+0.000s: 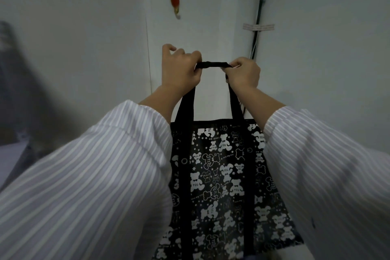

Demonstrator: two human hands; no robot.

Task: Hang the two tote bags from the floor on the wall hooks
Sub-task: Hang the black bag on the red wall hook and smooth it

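A black tote bag (219, 175) printed with white bears hangs in front of me, held up by its black strap (212, 64). My left hand (179, 67) grips the strap's left end and my right hand (244, 74) grips its right end, stretching the strap flat between them. A red wall hook (175, 2) with a small metal prong sits on the white wall above and a little left of my hands, with nothing hanging on it. Only one tote bag and one hook are in view.
A dark cable (258, 17) runs down the wall corner at the right, taped in place by a strip (258, 27). A vertical seam in the wall (148, 53) runs down below the hook. Blurred dark shapes (12, 91) stand at the far left.
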